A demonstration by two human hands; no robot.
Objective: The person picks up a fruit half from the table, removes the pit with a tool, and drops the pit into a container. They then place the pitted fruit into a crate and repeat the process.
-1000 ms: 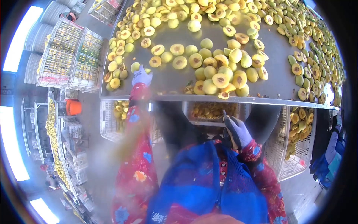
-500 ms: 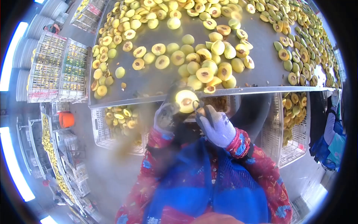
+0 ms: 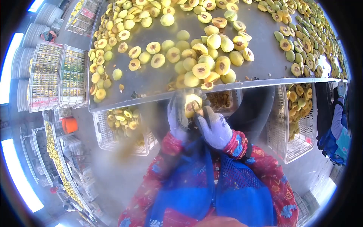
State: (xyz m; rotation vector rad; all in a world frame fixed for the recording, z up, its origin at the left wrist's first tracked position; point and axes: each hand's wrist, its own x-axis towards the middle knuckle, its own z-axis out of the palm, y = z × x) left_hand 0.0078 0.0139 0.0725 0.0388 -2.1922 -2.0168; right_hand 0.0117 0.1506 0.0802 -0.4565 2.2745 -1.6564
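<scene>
Just below the front edge of the metal table (image 3: pixel 151 81), my gloved left hand (image 3: pixel 179 115) is closed around a halved yellow fruit (image 3: pixel 190 104), cut face up. My gloved right hand (image 3: pixel 214 126) grips a small tool (image 3: pixel 195 105) whose curved metal end touches the cut face near its middle. The tool's handle is mostly hidden by my fingers. On the table beyond my hands lies a pile of whole-looking and halved fruits (image 3: pixel 201 70), some showing brown centres.
Crates of fruit stand below the table at left (image 3: pixel 102 132) and right (image 3: pixel 278 125), with another (image 3: pixel 237 100) behind my hands. More fruit heaps cover the table's right side (image 3: pixel 306 41). A co-worker's gloved hand (image 3: pixel 342 89) is at the far right. An orange bucket (image 3: pixel 69 125) stands left.
My left hand has come back from the table's left part with a fruit half. Both hands have met below the edge, and the tool has moved onto the cut face.
</scene>
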